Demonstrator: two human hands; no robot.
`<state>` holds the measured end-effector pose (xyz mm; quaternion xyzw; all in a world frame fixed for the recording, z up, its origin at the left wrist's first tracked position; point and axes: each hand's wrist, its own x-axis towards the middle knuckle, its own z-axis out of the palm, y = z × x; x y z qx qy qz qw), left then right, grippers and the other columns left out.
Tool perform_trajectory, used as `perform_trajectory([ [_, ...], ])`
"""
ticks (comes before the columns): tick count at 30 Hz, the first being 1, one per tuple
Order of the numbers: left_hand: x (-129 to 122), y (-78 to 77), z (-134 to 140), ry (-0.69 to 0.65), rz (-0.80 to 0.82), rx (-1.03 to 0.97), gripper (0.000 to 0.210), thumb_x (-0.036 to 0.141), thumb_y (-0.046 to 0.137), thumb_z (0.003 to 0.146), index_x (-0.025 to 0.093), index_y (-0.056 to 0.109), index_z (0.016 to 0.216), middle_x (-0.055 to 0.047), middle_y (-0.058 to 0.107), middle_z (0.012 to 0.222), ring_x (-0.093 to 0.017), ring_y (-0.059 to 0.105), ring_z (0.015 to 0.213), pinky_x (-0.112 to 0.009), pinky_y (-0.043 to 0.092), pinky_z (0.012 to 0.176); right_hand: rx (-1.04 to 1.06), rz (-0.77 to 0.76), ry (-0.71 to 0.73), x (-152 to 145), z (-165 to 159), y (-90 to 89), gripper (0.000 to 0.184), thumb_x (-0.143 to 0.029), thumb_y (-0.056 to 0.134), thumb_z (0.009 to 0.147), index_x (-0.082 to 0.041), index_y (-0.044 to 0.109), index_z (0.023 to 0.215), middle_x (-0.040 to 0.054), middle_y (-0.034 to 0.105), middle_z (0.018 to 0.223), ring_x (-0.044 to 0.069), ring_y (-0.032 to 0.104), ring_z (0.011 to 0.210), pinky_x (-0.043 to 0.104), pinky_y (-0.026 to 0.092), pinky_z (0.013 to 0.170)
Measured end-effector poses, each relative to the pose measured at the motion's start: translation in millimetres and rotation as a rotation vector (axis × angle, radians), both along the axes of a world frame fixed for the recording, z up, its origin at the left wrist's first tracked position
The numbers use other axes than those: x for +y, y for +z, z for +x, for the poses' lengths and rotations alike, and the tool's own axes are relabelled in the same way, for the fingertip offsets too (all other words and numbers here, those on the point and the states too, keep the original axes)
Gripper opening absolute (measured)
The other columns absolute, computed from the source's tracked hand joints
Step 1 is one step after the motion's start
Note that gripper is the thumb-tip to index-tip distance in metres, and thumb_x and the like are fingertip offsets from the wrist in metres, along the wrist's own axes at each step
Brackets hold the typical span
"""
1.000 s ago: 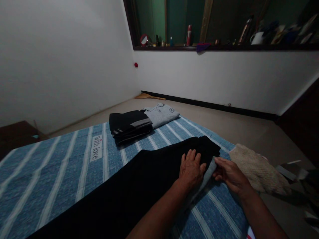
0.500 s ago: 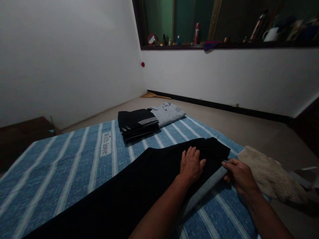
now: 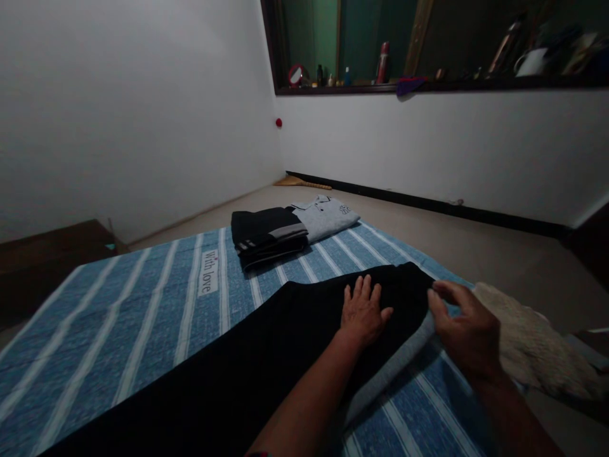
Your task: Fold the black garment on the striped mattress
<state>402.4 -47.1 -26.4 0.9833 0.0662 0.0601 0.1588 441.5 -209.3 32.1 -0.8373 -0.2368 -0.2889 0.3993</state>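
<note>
Black trousers (image 3: pixel 266 343) lie stretched across the striped blue bed cover, with a grey strip (image 3: pixel 394 374) showing along the near edge. My left hand (image 3: pixel 364 311) rests flat on the dark cloth, its fingers spread. At the upper right corner of the trousers, my right hand (image 3: pixel 469 324) has thumb and forefinger brought together at the fabric's edge; its other fingers are curled and partly hidden. Beyond them sit a folded dark garment (image 3: pixel 269 235) with grey bands and a folded grey polo shirt (image 3: pixel 328 219).
The blue bed cover (image 3: pixel 143 317) bears a "With love" label (image 3: pixel 208 273). A beige fleecy cloth (image 3: pixel 528 343) lies beyond the right edge. A broom (image 3: pixel 299 183) is on the floor by the wall. Bottles and a red flask (image 3: pixel 383 63) stand on the windowsill.
My right hand has risen and turned, moving from the grey strip up to the trousers' corner. The left hand stays on the cloth with its fingers spread wider. The view has shifted slightly left.
</note>
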Motion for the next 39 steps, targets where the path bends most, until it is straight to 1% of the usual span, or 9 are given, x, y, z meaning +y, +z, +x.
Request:
perform_trajectory([
  [2, 1.9, 0.7, 1.3, -0.018, 0.013, 0.038, 0.064, 0.055, 0.036, 0.088, 0.018, 0.033, 0.14, -0.014, 0.017, 0.153, -0.03, 0.01, 0.141, -0.057, 0.015, 0.11, -0.138, -0.115, 0.245, 18.4, 5.3, -4.8, 0.019, -0.027, 0.046, 0.087, -0.019, 0.063, 0.092, 0.0067, 0.068, 0.09, 0.019, 0.063, 0.086, 0.031, 0.046, 0.081],
  [4, 3.5, 2.5, 1.7, -0.034, 0.03, 0.055, 0.064, 0.055, 0.036, 0.088, 0.02, 0.031, 0.141, -0.013, 0.015, 0.154, -0.03, 0.009, 0.141, -0.056, 0.016, 0.11, -0.173, -0.289, 0.342, 31.3, 16.6, -22.5, 0.022, -0.023, 0.044, 0.088, -0.018, 0.064, 0.095, 0.0082, 0.068, 0.097, 0.021, 0.061, 0.094, 0.034, 0.044, 0.088],
  [8, 2.9, 5.1, -2.1, -0.045, 0.043, 0.025, 0.063, 0.055, 0.04, 0.087, 0.019, 0.034, 0.138, -0.014, 0.017, 0.153, -0.03, 0.011, 0.141, -0.057, 0.019, 0.109, -0.142, -0.546, 0.223, 34.5, 38.4, -66.6, 0.03, -0.02, 0.04, 0.089, -0.014, 0.062, 0.109, 0.0111, 0.064, 0.113, 0.027, 0.053, 0.111, 0.047, 0.034, 0.098],
  [11, -0.7, 6.8, -7.6, -0.04, 0.063, -0.058, 0.054, 0.047, 0.044, 0.087, 0.016, 0.042, 0.131, -0.014, 0.025, 0.151, -0.027, 0.017, 0.14, -0.051, 0.02, 0.111, -0.161, -0.603, 0.186, 29.3, 43.2, -81.9, 0.032, -0.023, 0.038, 0.091, -0.016, 0.059, 0.114, 0.0096, 0.06, 0.12, 0.027, 0.048, 0.117, 0.05, 0.028, 0.102],
  [15, -1.7, 8.3, -9.7, -0.009, 0.05, -0.072, 0.05, 0.045, 0.045, 0.086, 0.015, 0.047, 0.126, -0.014, 0.035, 0.145, -0.026, 0.027, 0.136, -0.047, 0.021, 0.111, -0.172, -0.619, 0.185, 27.2, 45.0, -84.4, 0.032, -0.024, 0.039, 0.09, -0.017, 0.06, 0.113, 0.0092, 0.06, 0.121, 0.026, 0.048, 0.118, 0.048, 0.028, 0.102],
  [19, 4.6, 9.3, -3.0, -0.025, -0.004, 0.076, 0.07, 0.055, 0.043, 0.084, 0.013, 0.032, 0.139, -0.016, 0.024, 0.151, -0.029, 0.018, 0.139, -0.054, 0.017, 0.11, -0.178, -0.671, 0.234, 26.3, 47.8, -81.6, 0.03, -0.024, 0.043, 0.088, -0.018, 0.061, 0.111, 0.0101, 0.061, 0.12, 0.028, 0.05, 0.116, 0.051, 0.03, 0.1],
  [29, 9.5, 11.0, -0.5, -0.094, 0.058, 0.199, 0.072, 0.051, 0.035, 0.086, 0.01, 0.022, 0.144, -0.017, 0.011, 0.154, -0.031, 0.007, 0.141, -0.057, 0.014, 0.109, 0.036, -0.576, 0.461, 60.7, 38.3, -45.3, 0.032, -0.017, 0.038, 0.087, -0.018, 0.065, 0.104, 0.0082, 0.064, 0.112, 0.019, 0.057, 0.104, 0.034, 0.04, 0.096],
  [34, 2.2, 3.9, -8.9, -0.038, 0.054, 0.002, 0.063, 0.047, 0.038, 0.088, 0.008, 0.034, 0.138, -0.015, 0.03, 0.148, -0.028, 0.021, 0.138, -0.049, 0.018, 0.111, 0.097, -0.6, 0.445, 60.0, 51.4, -67.1, 0.036, -0.016, 0.035, 0.086, -0.018, 0.066, 0.105, 0.0094, 0.063, 0.114, 0.02, 0.055, 0.108, 0.035, 0.039, 0.097],
  [39, -7.4, 5.4, -13.6, 0.004, 0.168, -0.141, 0.037, 0.031, 0.045, 0.087, 0.008, 0.056, 0.113, -0.013, 0.059, 0.11, -0.026, 0.05, 0.105, -0.041, 0.041, 0.091, 0.12, -0.649, 0.414, 56.8, 54.1, -73.9, 0.034, -0.02, 0.039, 0.087, -0.015, 0.068, 0.105, 0.0112, 0.061, 0.119, 0.022, 0.053, 0.113, 0.036, 0.037, 0.1],
])
